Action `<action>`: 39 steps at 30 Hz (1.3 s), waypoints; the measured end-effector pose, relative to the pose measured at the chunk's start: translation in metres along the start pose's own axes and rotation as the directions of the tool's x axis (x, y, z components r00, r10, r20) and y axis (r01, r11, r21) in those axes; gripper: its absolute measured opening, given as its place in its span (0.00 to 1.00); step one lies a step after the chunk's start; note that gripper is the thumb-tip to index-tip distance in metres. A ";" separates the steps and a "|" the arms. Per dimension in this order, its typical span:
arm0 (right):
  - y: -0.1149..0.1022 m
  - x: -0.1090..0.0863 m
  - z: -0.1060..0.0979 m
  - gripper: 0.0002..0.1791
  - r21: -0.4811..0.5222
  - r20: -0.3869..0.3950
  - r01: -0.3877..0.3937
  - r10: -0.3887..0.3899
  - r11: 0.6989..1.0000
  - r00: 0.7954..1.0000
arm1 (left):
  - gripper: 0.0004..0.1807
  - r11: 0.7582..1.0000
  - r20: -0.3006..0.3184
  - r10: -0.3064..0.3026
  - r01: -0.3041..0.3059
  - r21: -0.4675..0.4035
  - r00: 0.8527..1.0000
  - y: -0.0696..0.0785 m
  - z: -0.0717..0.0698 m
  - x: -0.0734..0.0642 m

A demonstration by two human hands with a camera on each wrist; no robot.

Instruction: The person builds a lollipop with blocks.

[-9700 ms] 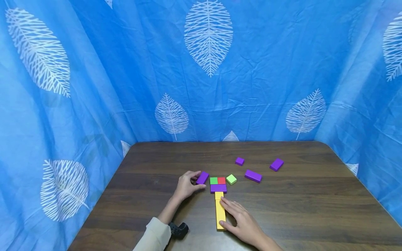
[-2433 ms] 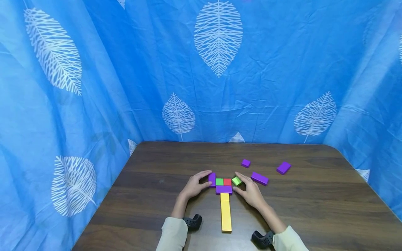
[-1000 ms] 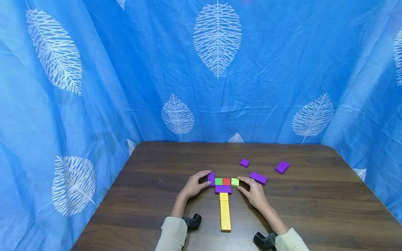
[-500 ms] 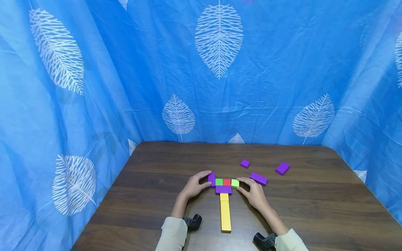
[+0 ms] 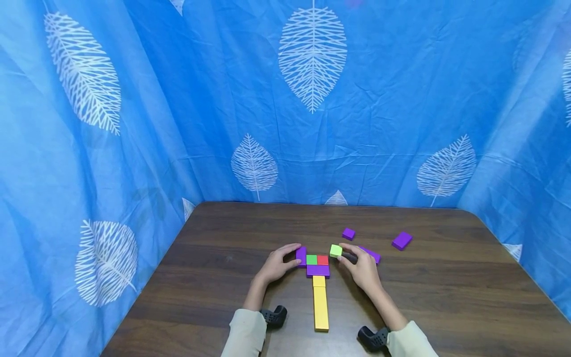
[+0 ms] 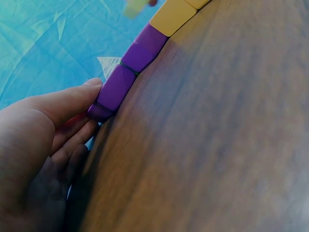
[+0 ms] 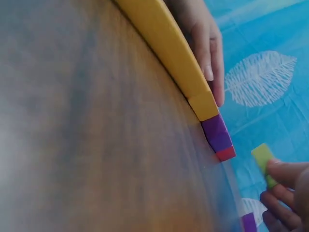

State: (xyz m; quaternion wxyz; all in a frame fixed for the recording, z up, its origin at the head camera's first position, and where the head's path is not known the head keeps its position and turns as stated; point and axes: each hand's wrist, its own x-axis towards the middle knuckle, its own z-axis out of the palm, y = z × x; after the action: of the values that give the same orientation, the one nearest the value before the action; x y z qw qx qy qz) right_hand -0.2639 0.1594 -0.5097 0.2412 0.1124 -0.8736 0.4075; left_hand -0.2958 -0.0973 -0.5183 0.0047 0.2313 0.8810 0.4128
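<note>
My left hand [image 5: 273, 267] pinches a purple block [image 5: 301, 257] between thumb and fingers; the block stands lengthwise against the left side of a small green block [image 5: 311, 260]. Touching the green one is a red block [image 5: 322, 260], and both sit along the far side of a crosswise purple block [image 5: 318, 271]. A short yellow block [image 5: 318, 281] and a long yellow block [image 5: 321, 310] run toward me below it. My right hand [image 5: 363, 272] holds a light green block [image 5: 336, 251] by thumb and fingertips, raised off the table, as the right wrist view shows [image 7: 263, 159].
Loose on the brown wooden table [image 5: 446, 287] lie a small purple block [image 5: 349, 234], a purple block [image 5: 402, 241] farther right, and a longer purple block [image 5: 372, 255] partly behind my right hand. A blue leaf-patterned curtain [image 5: 379, 124] hangs behind the table.
My left hand brought its purple block against the green one. My right hand left the yellow blocks, took the light green block, turned it square beside the red one, then lifted it up and away.
</note>
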 end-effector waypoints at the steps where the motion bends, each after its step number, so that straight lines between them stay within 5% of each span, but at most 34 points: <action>1: -0.002 0.003 0.001 0.19 0.012 -0.006 0.000 0.000 1.000 1.000 | 0.26 1.000 0.001 -0.003 0.003 -0.001 1.000 0.000 0.000 0.000; 13: -0.017 0.019 0.030 0.19 0.083 0.096 -0.008 0.000 0.997 0.995 | 0.27 0.999 0.020 -0.016 0.017 -0.028 1.000 -0.001 0.004 -0.002; 39: -0.017 0.019 0.047 0.18 -0.050 0.265 -0.047 0.058 0.998 0.962 | 0.26 0.999 0.013 0.001 -0.001 -0.045 1.000 0.001 -0.003 -0.002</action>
State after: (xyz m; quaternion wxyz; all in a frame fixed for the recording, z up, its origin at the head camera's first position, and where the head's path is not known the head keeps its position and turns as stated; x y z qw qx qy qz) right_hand -0.2884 0.1125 -0.5144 0.1129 0.1377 -0.9094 0.3759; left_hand -0.2940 -0.0996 -0.5158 0.0153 0.2343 0.8713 0.4311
